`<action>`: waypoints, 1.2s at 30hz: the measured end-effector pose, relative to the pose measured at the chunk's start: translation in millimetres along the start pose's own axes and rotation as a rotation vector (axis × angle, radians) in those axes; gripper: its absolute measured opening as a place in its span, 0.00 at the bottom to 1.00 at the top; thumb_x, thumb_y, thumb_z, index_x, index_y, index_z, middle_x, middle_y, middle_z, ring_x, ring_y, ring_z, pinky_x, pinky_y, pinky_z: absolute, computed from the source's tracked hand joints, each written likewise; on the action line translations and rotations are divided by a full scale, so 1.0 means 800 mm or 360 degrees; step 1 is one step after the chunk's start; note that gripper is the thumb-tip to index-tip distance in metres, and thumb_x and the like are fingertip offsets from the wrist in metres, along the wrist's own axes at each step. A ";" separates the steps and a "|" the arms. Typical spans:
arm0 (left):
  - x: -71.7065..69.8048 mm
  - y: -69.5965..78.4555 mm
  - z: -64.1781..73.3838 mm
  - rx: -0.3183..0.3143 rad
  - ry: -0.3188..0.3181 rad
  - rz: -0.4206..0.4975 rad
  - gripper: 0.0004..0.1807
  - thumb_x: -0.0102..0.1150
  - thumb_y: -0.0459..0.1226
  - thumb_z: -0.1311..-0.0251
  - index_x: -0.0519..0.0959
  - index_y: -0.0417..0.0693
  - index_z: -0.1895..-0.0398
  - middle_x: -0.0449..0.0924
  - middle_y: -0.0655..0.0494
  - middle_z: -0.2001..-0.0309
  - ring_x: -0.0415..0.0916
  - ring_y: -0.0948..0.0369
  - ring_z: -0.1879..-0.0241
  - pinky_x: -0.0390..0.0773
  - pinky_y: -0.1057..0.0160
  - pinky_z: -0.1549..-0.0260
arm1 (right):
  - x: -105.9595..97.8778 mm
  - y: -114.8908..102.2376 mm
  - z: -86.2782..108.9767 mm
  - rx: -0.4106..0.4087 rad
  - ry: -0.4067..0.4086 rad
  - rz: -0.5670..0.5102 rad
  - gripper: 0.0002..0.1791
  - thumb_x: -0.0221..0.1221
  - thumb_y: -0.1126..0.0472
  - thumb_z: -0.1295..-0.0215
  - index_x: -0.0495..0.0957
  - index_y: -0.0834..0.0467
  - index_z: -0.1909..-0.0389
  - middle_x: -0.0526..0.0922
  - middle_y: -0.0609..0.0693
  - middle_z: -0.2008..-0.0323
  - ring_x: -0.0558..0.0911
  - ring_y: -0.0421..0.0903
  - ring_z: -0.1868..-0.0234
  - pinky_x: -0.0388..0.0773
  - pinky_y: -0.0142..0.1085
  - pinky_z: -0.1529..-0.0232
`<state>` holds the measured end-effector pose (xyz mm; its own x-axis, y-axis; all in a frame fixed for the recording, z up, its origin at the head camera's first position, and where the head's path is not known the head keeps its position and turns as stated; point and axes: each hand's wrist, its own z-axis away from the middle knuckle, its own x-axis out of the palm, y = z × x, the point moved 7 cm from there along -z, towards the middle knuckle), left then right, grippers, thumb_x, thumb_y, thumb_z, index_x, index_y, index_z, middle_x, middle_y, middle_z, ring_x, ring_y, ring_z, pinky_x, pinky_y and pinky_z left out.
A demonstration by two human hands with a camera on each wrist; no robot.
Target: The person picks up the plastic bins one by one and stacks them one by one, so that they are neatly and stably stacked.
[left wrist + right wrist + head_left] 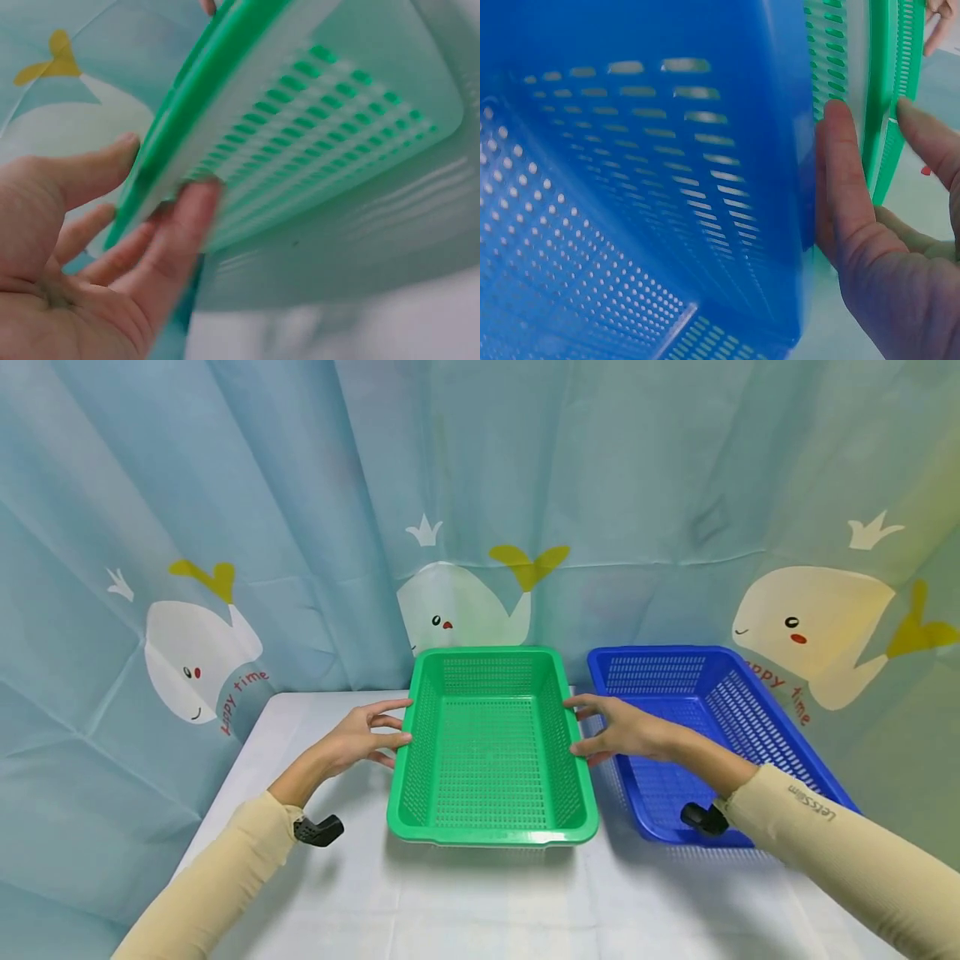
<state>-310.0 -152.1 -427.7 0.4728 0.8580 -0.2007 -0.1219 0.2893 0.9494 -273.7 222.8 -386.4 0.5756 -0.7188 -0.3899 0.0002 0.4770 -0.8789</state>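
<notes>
A green plastic basket [491, 764] with slotted walls stands in the middle of the head view, its inside bare. My left hand [362, 739] is at its left rim. In the left wrist view that hand's thumb lies along the green rim [180, 112], while the fingers [176, 240] reach under it to the outer wall. On the opposite side my right hand [618, 727] pinches the right rim, thumb on the edge and fingers [847, 172] against the outside wall. The right hand's fingers are between the green basket and a blue basket [663, 777].
The blue basket, larger in view, sits close on the right, under my right forearm. Both baskets are over a white-covered table [480, 910]. Behind them hangs a light blue curtain [630, 468] printed with whales.
</notes>
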 end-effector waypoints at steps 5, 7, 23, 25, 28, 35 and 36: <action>-0.006 0.023 0.004 0.0015 -0.0084 -0.0297 0.41 0.68 0.41 0.32 0.60 0.53 0.19 0.73 0.37 0.37 0.83 0.44 0.53 0.88 0.46 0.59 | -0.006 -0.012 0.004 -0.0062 -0.0013 0.0123 0.49 0.67 0.62 0.31 0.46 0.62 0.19 0.54 0.77 0.28 0.89 0.55 0.59 0.87 0.49 0.52; -0.009 0.036 0.005 0.0052 -0.0069 -0.0428 0.42 0.67 0.45 0.31 0.58 0.54 0.19 0.73 0.38 0.37 0.82 0.43 0.50 0.88 0.47 0.57 | -0.013 -0.020 0.008 -0.0121 0.0033 0.0218 0.49 0.67 0.60 0.30 0.46 0.60 0.19 0.56 0.75 0.28 0.89 0.54 0.59 0.87 0.48 0.54; 0.001 0.149 0.005 0.0750 0.0305 -0.0454 0.39 0.62 0.47 0.29 0.56 0.68 0.19 0.65 0.44 0.28 0.72 0.46 0.35 0.75 0.43 0.36 | -0.080 -0.117 0.043 -0.0745 0.0751 0.0831 0.46 0.71 0.60 0.35 0.57 0.52 0.20 0.65 0.58 0.27 0.83 0.60 0.45 0.85 0.55 0.52; 0.007 0.162 0.003 0.0804 0.0317 -0.0431 0.39 0.62 0.47 0.29 0.56 0.69 0.19 0.66 0.46 0.28 0.73 0.48 0.35 0.75 0.44 0.37 | -0.089 -0.122 0.047 -0.0770 0.0809 0.0832 0.46 0.72 0.61 0.36 0.58 0.51 0.21 0.66 0.58 0.28 0.83 0.59 0.46 0.86 0.55 0.53; 0.020 0.177 -0.001 0.0850 0.0319 -0.0410 0.38 0.62 0.46 0.29 0.57 0.71 0.20 0.67 0.49 0.29 0.74 0.51 0.37 0.77 0.45 0.38 | -0.098 -0.124 0.053 -0.0773 0.0867 0.0841 0.47 0.72 0.61 0.37 0.59 0.50 0.21 0.67 0.57 0.29 0.84 0.58 0.46 0.86 0.52 0.54; 0.053 0.192 -0.014 0.0887 0.0252 -0.0368 0.38 0.62 0.46 0.29 0.57 0.73 0.21 0.68 0.53 0.30 0.75 0.54 0.38 0.78 0.48 0.40 | -0.108 -0.121 0.061 -0.0701 0.0891 0.0852 0.46 0.72 0.60 0.36 0.58 0.48 0.20 0.66 0.57 0.28 0.83 0.59 0.45 0.86 0.54 0.53; 0.057 0.194 -0.016 0.0887 0.0241 -0.0358 0.38 0.62 0.46 0.29 0.57 0.73 0.21 0.68 0.53 0.30 0.75 0.54 0.38 0.78 0.48 0.40 | -0.109 -0.121 0.062 -0.0697 0.0892 0.0856 0.47 0.71 0.59 0.35 0.57 0.48 0.20 0.66 0.58 0.28 0.83 0.60 0.45 0.85 0.54 0.53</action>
<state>-318.1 -62.7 -292.8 0.2996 0.8645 -0.4036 0.4600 0.2397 0.8550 -283.3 264.9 -253.7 -0.0771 -0.6498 -0.7562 -0.5333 0.6677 -0.5194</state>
